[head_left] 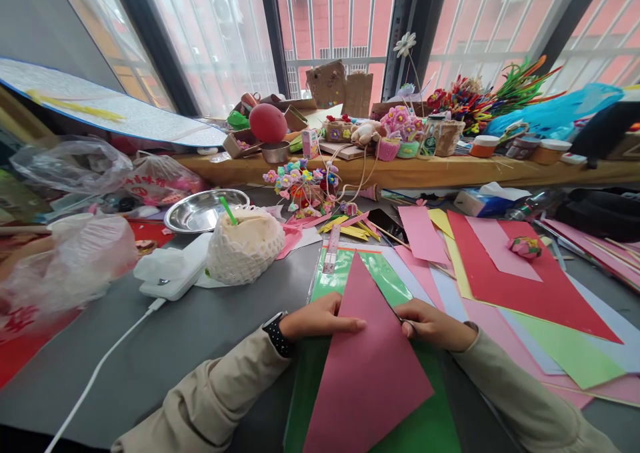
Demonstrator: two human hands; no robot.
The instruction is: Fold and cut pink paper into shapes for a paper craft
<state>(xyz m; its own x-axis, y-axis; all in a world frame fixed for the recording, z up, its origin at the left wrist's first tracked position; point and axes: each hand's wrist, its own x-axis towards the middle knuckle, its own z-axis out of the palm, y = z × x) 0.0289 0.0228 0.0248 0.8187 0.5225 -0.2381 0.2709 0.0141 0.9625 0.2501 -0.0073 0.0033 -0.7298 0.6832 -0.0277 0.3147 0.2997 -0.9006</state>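
In the head view, the pink paper (370, 373) is already pointed at the top, and its right edge seems partly cut; how much is left, I cannot tell. It is between both hands, over the green folder (440, 420). The left hand (323, 316) pinches its left side, thumb on top; the right hand (435, 323) is closed around what look like dark scissors (399, 318) at the right edge

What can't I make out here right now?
In the head view:
Dark tool, perhaps scissors: mostly hidden by the right grip.
Far-side fingertips of the left grip: hidden by the pink paper.
Paper's lower end: cut off by bottom edge.
Frontmost plastic bag: cut off by left edge.
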